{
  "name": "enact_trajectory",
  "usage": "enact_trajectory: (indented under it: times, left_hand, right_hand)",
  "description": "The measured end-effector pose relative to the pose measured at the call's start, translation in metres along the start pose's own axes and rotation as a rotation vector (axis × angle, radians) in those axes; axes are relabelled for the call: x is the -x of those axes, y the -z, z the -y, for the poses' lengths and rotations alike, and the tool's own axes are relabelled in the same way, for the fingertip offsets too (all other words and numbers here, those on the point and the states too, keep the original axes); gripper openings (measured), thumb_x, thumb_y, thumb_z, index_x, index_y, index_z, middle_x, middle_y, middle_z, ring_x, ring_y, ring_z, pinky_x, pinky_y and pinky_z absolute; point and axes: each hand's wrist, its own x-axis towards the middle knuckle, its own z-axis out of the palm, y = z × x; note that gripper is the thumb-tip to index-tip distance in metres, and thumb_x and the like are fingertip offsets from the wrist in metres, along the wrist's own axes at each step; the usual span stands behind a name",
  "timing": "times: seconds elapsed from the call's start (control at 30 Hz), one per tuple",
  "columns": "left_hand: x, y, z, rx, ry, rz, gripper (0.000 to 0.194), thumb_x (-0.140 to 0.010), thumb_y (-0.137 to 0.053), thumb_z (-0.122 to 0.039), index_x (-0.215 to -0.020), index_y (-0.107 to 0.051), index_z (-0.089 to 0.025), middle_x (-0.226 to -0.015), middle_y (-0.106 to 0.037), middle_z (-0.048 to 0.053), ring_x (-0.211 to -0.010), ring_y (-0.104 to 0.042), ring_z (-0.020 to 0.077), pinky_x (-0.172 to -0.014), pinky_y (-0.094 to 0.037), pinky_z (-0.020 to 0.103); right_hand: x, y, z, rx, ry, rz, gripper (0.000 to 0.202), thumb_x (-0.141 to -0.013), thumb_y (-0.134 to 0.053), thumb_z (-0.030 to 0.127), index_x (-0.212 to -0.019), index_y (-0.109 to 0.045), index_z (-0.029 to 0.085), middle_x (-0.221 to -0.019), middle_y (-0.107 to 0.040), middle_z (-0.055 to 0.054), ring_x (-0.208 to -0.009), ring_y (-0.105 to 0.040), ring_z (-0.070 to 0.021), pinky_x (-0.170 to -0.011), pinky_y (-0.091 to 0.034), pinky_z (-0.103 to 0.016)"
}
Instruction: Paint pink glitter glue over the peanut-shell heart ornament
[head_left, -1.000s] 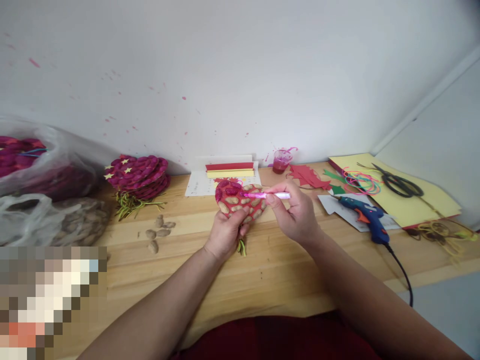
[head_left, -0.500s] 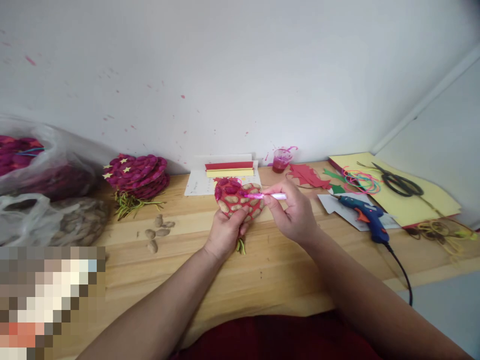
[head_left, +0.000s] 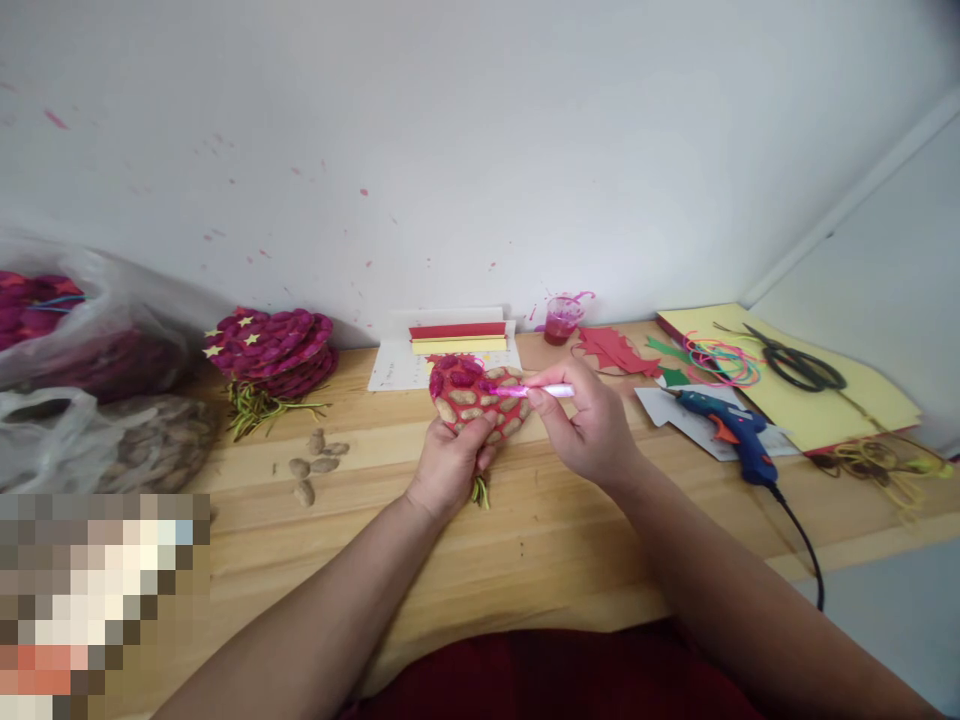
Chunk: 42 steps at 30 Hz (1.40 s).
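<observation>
My left hand (head_left: 452,462) grips the lower edge of a red disc covered with peanuts (head_left: 470,412), thumb on its face. Peanuts at the disc's upper left are wet with magenta paint; the others are bare tan shells. Greenish-yellow strands hang below the disc. Between the thumb and fingers of my right hand (head_left: 589,425) is a slim white paintbrush (head_left: 555,390). Its magenta-stained tip touches the peanuts near the painted patch. Behind, against the wall, stands a clear cup of magenta paint (head_left: 560,325).
Magenta peanut discs (head_left: 281,350) are stacked at left beside plastic bags (head_left: 90,390). Several loose peanuts (head_left: 315,466) lie nearby. To the right are red paper cutouts (head_left: 615,352), a blue glue gun (head_left: 731,430) with its cord, black scissors (head_left: 806,370) and yellow sheets (head_left: 855,400).
Hardly anything differs. The brush tip stays on the disc with a very slight shift, and both hands keep their holds.
</observation>
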Motion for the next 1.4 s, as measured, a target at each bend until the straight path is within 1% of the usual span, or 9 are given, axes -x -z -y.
enact_trajectory:
  times: [0.1,0.17,0.37,0.47,0.57,0.83,1.07,1.27,1.4]
  left_hand:
    - [-0.0005,-0.0008,-0.0020,0.014,0.008,-0.020,0.037,-0.063,-0.092,-0.036,-0.067,-0.063,-0.013,-0.057,-0.055,-0.004,-0.042,-0.033,0.0018,-0.039,-0.022,0.017]
    - [-0.0010,-0.0015,-0.0035,0.044,0.007,-0.040,0.038,-0.061,-0.093,-0.035,-0.066,-0.062,-0.014,-0.058,-0.056,-0.004,-0.042,-0.033,0.0017,-0.039,-0.022,0.017]
    - [-0.0003,-0.0028,-0.0063,0.055,0.022,-0.030,0.037,-0.061,-0.094,-0.034,-0.069,-0.064,-0.013,-0.059,-0.059,-0.003,-0.042,-0.033,0.0017,-0.038,-0.022,0.016]
    - [0.0004,-0.0029,-0.0065,0.057,0.032,-0.022,0.037,-0.062,-0.094,-0.032,-0.067,-0.062,-0.014,-0.057,-0.057,-0.004,-0.041,-0.032,0.0016,-0.038,-0.021,0.017]
    - [0.0004,-0.0028,-0.0064,0.064,0.044,-0.023,0.036,-0.061,-0.094,-0.032,-0.069,-0.063,-0.014,-0.061,-0.061,-0.003,-0.041,-0.033,0.0015,-0.037,-0.021,0.017]
    - [-0.0001,-0.0034,-0.0075,0.070,0.037,-0.040,0.036,-0.060,-0.094,-0.032,-0.067,-0.064,-0.013,-0.063,-0.062,-0.002,-0.043,-0.035,0.0013,-0.037,-0.022,0.016]
    - [0.0007,-0.0035,-0.0074,0.060,0.041,-0.020,0.039,-0.061,-0.094,-0.032,-0.065,-0.059,-0.015,-0.057,-0.055,-0.005,-0.041,-0.033,0.0015,-0.037,-0.022,0.016]
    - [0.0008,-0.0035,-0.0074,0.058,0.040,-0.029,0.038,-0.061,-0.094,-0.032,-0.065,-0.060,-0.015,-0.057,-0.056,-0.005,-0.042,-0.033,0.0019,-0.038,-0.022,0.017]
    - [0.0009,-0.0036,-0.0070,0.065,0.042,-0.045,0.037,-0.059,-0.094,-0.031,-0.068,-0.064,-0.014,-0.063,-0.061,-0.002,-0.044,-0.036,0.0025,-0.038,-0.022,0.017]
  right_hand:
    - [-0.0005,0.0021,-0.0010,0.027,-0.014,0.004,0.003,-0.098,-0.061,0.022,-0.096,-0.063,0.024,-0.089,-0.074,-0.005,-0.085,-0.069,-0.0214,-0.076,-0.053,-0.036]
    - [-0.0011,0.0040,-0.0015,0.035,-0.028,-0.002,0.003,-0.098,-0.061,0.023,-0.095,-0.063,0.024,-0.088,-0.074,-0.005,-0.084,-0.069,-0.0215,-0.074,-0.053,-0.036]
    - [-0.0016,0.0046,-0.0026,-0.042,-0.066,-0.010,0.003,-0.098,-0.062,0.025,-0.097,-0.064,0.023,-0.091,-0.075,-0.004,-0.080,-0.069,-0.0188,-0.073,-0.053,-0.033]
    - [-0.0020,0.0035,-0.0036,-0.032,-0.066,-0.004,0.004,-0.098,-0.061,0.025,-0.097,-0.064,0.022,-0.089,-0.075,-0.003,-0.079,-0.068,-0.0188,-0.072,-0.053,-0.033]
    - [-0.0028,0.0044,-0.0038,-0.023,-0.070,0.005,0.004,-0.098,-0.061,0.025,-0.096,-0.064,0.023,-0.088,-0.075,-0.004,-0.078,-0.068,-0.0190,-0.071,-0.052,-0.033]
    - [-0.0036,0.0098,-0.0029,-0.025,-0.134,0.005,0.007,-0.099,-0.062,0.029,-0.094,-0.063,0.024,-0.090,-0.075,-0.004,-0.081,-0.069,-0.0200,-0.074,-0.053,-0.035]
    - [-0.0024,0.0063,-0.0067,-0.093,-0.165,0.000,0.009,-0.100,-0.061,0.031,-0.096,-0.064,0.023,-0.084,-0.074,-0.002,-0.077,-0.069,-0.0195,-0.073,-0.053,-0.034]
    - [-0.0040,0.0070,-0.0066,-0.112,-0.159,-0.018,0.010,-0.100,-0.061,0.030,-0.095,-0.064,0.023,-0.080,-0.072,-0.001,-0.073,-0.067,-0.0178,-0.070,-0.052,-0.033]
    - [-0.0041,0.0076,-0.0067,-0.112,-0.158,-0.007,0.009,-0.100,-0.060,0.030,-0.096,-0.064,0.023,-0.080,-0.073,-0.001,-0.073,-0.067,-0.0181,-0.069,-0.052,-0.033]
